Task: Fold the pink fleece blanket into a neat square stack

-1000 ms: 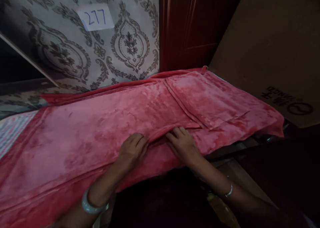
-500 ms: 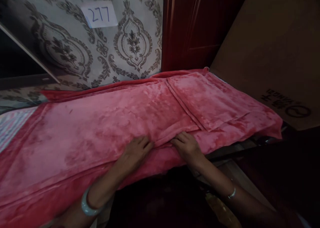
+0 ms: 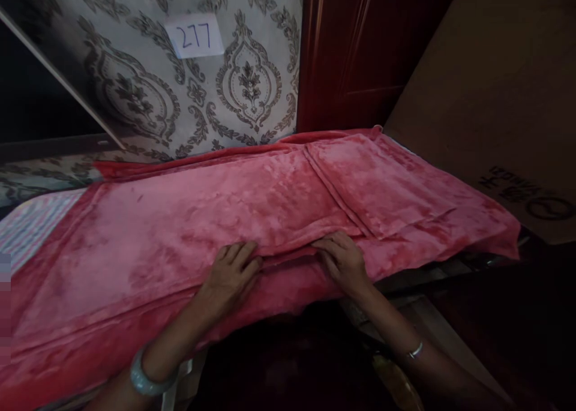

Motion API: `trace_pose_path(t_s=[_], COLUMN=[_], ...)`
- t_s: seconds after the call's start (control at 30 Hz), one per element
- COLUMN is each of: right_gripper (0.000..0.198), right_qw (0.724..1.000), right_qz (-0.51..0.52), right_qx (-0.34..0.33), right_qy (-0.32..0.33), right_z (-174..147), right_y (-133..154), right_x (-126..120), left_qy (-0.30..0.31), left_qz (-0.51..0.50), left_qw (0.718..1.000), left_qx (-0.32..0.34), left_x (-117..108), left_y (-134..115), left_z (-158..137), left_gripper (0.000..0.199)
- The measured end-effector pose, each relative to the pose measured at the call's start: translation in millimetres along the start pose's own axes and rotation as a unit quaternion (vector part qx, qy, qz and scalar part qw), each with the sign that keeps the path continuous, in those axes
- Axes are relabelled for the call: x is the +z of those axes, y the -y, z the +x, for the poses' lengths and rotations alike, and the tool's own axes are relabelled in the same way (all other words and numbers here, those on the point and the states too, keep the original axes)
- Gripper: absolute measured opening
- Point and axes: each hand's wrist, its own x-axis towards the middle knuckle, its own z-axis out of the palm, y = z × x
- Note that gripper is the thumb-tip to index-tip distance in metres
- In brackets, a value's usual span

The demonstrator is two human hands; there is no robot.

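A pink plush blanket (image 3: 180,219) lies spread over a long surface, its right part folded over into a squarish panel with a darker hem. My left hand (image 3: 231,276) grips the near folded edge of the blanket, fingers on top and thumb along the front. Further right, my right hand (image 3: 344,261) pinches the same edge between thumb and fingers. Between the two hands the edge is raised slightly, with a dark gap beneath it. A pale bangle circles my left wrist, and a thin silver one my right.
Behind the blanket stands a patterned wall (image 3: 252,81) with a paper marked 277 (image 3: 195,36). A dark red wooden panel (image 3: 346,51) and a large cardboard box (image 3: 486,99) are at the right. A dark screen-like object (image 3: 40,93) stands at left, above a checked cloth (image 3: 45,219).
My left hand has slid left along the blanket's edge, widening the distance between my hands. The edge between them is lifted a little. The view has shifted slightly left.
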Motion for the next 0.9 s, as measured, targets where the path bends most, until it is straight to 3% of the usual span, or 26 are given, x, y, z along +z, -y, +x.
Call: trace_pose_path(t_s=[0.13, 0.3, 0.43, 0.63, 0.8, 0.9], right_gripper=[0.026, 0.026, 0.026, 0.025, 0.024, 0.024], right_qw=[0.996, 0.979, 0.983, 0.993, 0.991, 0.985], right_qz=[-0.082, -0.190, -0.166, -0.107, -0.096, -0.139], right_qx=[0.000, 0.050, 0.055, 0.036, 0.073, 0.089], right_qy=[0.027, 0.061, 0.048, 0.028, -0.057, -0.039], right_z=[-1.1, -0.5, -2.4, -15.2, -3.3, 18.9], right_y=[0.4, -16.0, -30.2, -29.5, -28.0, -34.8], right_x=[2.8, -9.0, -25.2, -39.9, -66.2, -72.7], left_qy=[-0.072, -0.059, -0.088, -0.105, -0.085, -0.017], left_qz=[0.022, 0.003, 0.006, 0.018, -0.048, -0.120], left_qw=[0.997, 0.996, 0.994, 0.993, 0.993, 0.990], left_qx=[0.012, 0.068, 0.063, 0.053, 0.071, 0.075], left_x=[1.5, -3.7, 4.2, 23.6, 3.6, -4.6], left_y=[5.0, 11.0, 18.7, 24.8, 23.4, 20.1], left_z=[-13.7, -21.9, -28.1, -39.3, -11.1, 20.5], left_gripper=[0.021, 0.032, 0.027, 0.037, 0.035, 0.044])
